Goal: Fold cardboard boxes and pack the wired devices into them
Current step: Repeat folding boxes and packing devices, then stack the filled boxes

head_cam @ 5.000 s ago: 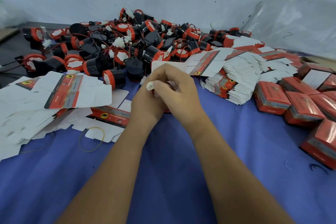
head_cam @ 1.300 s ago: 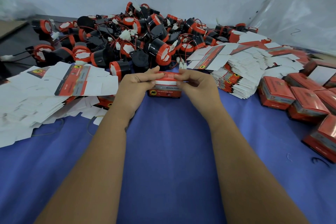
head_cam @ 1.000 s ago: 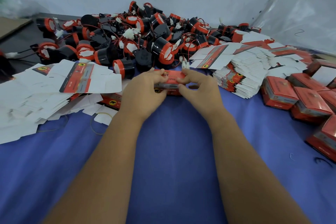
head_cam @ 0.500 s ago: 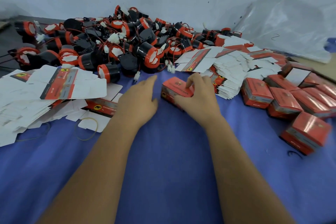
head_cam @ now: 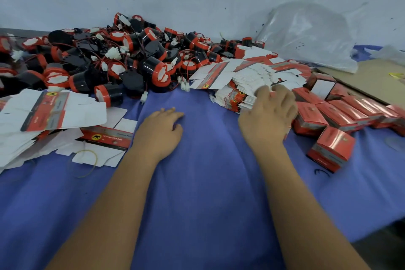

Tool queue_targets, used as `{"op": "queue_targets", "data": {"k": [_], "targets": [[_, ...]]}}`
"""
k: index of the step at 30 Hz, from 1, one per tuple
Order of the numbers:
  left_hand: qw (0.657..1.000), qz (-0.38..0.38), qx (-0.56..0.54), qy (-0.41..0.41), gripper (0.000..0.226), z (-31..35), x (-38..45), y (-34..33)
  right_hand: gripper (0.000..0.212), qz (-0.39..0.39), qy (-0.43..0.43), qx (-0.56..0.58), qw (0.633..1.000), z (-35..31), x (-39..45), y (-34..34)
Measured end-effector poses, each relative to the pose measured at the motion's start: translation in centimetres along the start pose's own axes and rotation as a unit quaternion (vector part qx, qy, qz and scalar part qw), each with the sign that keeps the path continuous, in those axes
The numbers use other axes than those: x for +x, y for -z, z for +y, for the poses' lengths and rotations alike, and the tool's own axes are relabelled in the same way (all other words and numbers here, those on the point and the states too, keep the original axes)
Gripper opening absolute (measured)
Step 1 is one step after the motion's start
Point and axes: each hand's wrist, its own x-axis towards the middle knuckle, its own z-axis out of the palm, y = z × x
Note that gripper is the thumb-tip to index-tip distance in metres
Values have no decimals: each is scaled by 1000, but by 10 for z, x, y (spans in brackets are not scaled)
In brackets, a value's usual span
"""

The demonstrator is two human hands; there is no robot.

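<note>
**Right hand at the blanks, left hand idle**

Right hand (head_cam: pixel 268 116) over the near edge of the stack of flat blanks (head_cam: pixel 243 92) at 1 o'clock, fingers (head_cam: pixel 263 94) curled loosely and blurred; cannot tell whether a blank or box is pinched under them. Left hand (head_cam: pixel 160 131) flat on the blue desk (head_cam: pixel 197 204) near centre, fingers spread a little, holding nothing.

Blanks: thin printed card, light, springy along the creases, likely slick on the glossy red face. Best taken singly by an edge flap, thumb sliding one sheet off the fan so neighbours stay put. Second spread of blanks (head_cam: pixel 50 112) at 9 o'clock, with a rubber band (head_cam: pixel 84 163) lying partly on one sheet at 8 o'clock. Sheets far too many and too overlapped to count in either pile.

Devices (head_cam: pixel 122 57): heap from 10 to 12 o'clock, black bodies with red rims, thin red and black leads ending in white plugs. Probably rigid and fairly light; leads tangled, so lifting by the body and not the wire looks safer. Several dozen at a guess, no exact count possible.

Packed boxes (head_cam: pixel 333 149) at 2 to 3 o'clock: roughly eight to ten visible, closed, some tipped, a few blurred at the frame edge.
</note>
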Motion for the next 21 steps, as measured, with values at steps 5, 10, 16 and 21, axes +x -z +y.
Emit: {"op": "queue_targets", "data": {"k": [5, 10, 16, 21], "targets": [[998, 46, -28, 17, 44, -4, 4, -1, 40, -69, 51, 68, 994, -62, 18, -25], [998, 52, -29, 22, 39, -7, 10, -1, 56, -197, -77, 284, 935, -82, 30, -46], [992, 27, -97, 79, 32, -4, 22, 5, 19, 8, 10, 413, 911, -81, 7, -53], [949, 169, -243, 108, 29, 0, 9, -1, 33, 65, 41, 489, 869, -87, -13, -34]]}}
